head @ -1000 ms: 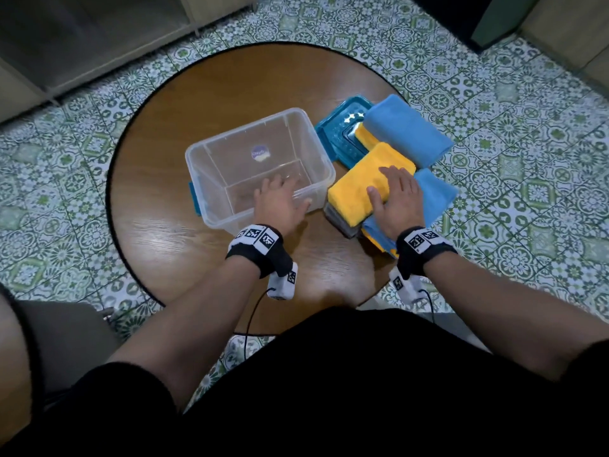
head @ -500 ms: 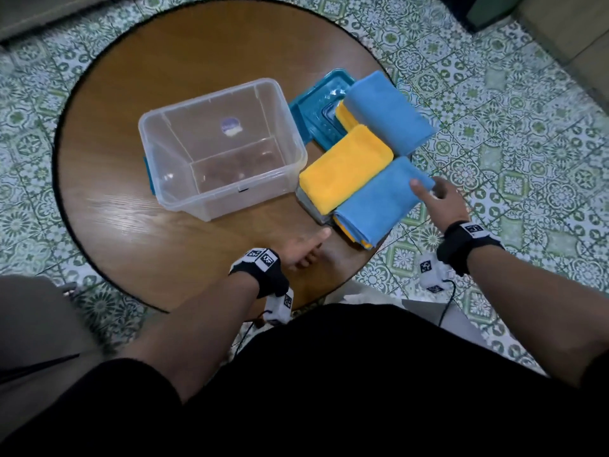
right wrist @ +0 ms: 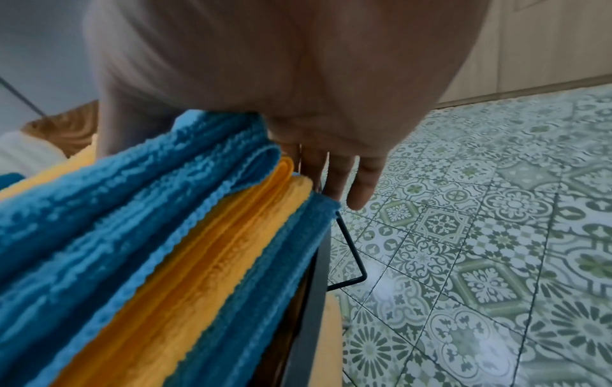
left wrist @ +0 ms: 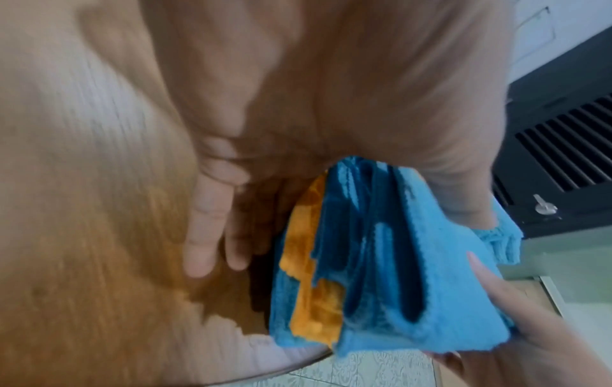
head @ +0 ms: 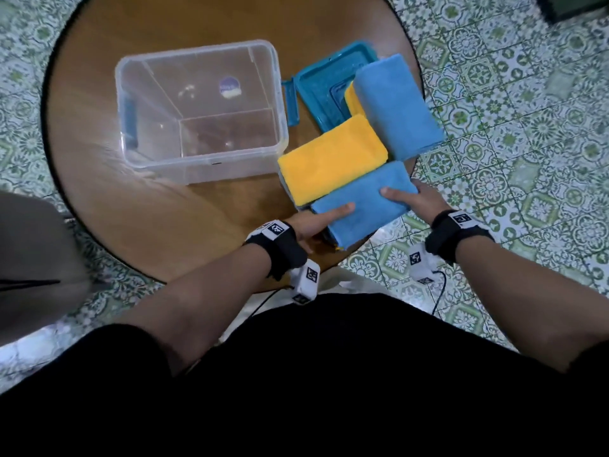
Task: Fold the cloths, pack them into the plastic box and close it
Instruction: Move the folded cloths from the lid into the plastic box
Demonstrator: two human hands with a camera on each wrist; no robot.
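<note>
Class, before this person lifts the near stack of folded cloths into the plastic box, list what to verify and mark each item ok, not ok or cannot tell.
1. Plastic box open and empty: ok.
2. Lid off and out of the path: ok.
3. Left hand grips the near stack: ok.
4. Right hand grips its other end: ok.
5. Fingers under the bottom layer: cannot tell.
6. Yellow cloth free of the stack: cannot tell.

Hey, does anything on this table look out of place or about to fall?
Yes. The folded cloth stack held by both hands sticks out past the round table's edge, and another blue cloth lies on the teal lid.
</note>
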